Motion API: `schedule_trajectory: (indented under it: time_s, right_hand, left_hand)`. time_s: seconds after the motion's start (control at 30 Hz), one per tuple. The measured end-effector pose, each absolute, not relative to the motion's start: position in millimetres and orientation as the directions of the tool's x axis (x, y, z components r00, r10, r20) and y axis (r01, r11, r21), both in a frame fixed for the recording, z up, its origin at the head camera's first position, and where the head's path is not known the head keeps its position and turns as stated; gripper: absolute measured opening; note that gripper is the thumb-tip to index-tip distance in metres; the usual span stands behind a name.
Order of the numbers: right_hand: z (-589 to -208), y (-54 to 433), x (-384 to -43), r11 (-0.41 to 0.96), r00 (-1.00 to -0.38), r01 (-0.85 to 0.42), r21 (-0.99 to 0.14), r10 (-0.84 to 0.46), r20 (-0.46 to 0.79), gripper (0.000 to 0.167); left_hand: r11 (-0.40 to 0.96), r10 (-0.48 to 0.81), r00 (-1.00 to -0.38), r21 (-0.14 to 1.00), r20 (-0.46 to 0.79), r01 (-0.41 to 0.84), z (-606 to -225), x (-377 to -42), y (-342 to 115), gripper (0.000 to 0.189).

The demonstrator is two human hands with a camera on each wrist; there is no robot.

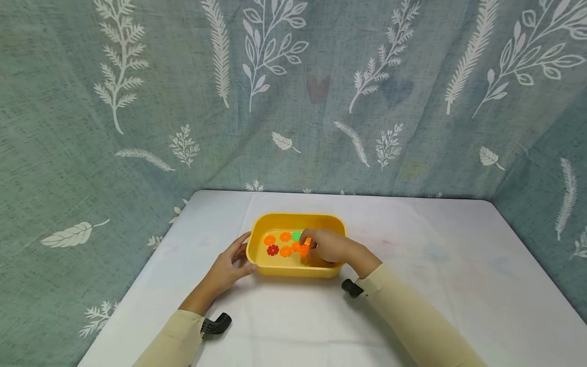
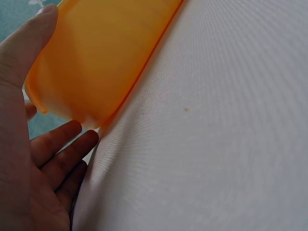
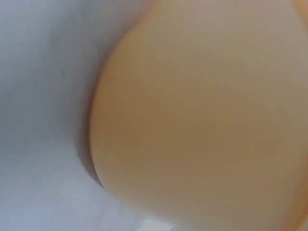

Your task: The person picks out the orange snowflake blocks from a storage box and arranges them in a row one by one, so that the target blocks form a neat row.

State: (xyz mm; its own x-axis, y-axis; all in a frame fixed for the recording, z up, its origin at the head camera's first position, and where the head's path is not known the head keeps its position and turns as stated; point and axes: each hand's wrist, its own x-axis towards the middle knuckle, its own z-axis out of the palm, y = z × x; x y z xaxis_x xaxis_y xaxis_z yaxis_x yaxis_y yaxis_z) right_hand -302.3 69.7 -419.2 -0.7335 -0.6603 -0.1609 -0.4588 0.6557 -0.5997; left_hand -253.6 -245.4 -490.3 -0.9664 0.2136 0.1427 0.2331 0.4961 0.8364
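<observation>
A shallow yellow tray [image 1: 293, 271] sits on the table with several small notched plastic discs inside. Most are orange, such as one orange disc [image 1: 269, 239]; one is a red disc [image 1: 272, 250] and one a green disc [image 1: 296, 236]. My left hand [image 1: 228, 266] holds the tray's left end, its thumb [image 2: 41, 29] against the wall and the other fingers at the corner. My right hand [image 1: 331, 245] reaches over the right side into the tray, its bent index finger and thumb pinching at an orange disc [image 1: 304, 251]. The palm hides the tray's right part.
A white cloth covers the table [image 1: 412, 239]. Behind it and at both sides hangs a green-grey leaf-patterned curtain [image 1: 293, 127]. Dark wrist devices sit at both cuffs, the left device [image 1: 217, 324] and the right device [image 1: 352, 288]. The tray wall [image 3: 192, 120] fills most of the right wrist view.
</observation>
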Motion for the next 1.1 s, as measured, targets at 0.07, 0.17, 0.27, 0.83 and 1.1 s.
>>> schedule_trajectory:
  time_s: [0.07,0.17,0.27,0.83,1.1]
  right_hand:
    - [-415,73,-302,0.653,-0.737,-0.452,-0.608,-0.657,-0.158,0.027]
    - [-412,78,-302,0.642,-0.739,-0.449,-0.621,-0.658,-0.145,0.028]
    - [-412,81,-302,0.626,-0.737,-0.451,-0.637,-0.663,-0.13,0.028]
    - [-391,104,-301,0.531,-0.836,-0.304,-0.791,-0.547,-0.046,0.033]
    - [-393,128,-294,0.462,-0.882,-0.233,-0.856,-0.472,-0.015,0.035]
  left_hand:
    - [0.493,0.216,-0.966,0.838,0.145,0.236,-490,-254,-245,0.091]
    - [0.491,0.218,-0.966,0.839,0.14,0.233,-489,-253,-244,0.091]
    - [0.497,0.216,-0.967,0.837,0.136,0.228,-490,-252,-243,0.092]
    - [0.513,0.188,-0.974,0.833,0.128,0.209,-488,-250,-243,0.092]
    - [0.517,0.188,-0.973,0.828,0.135,0.215,-491,-252,-243,0.092]
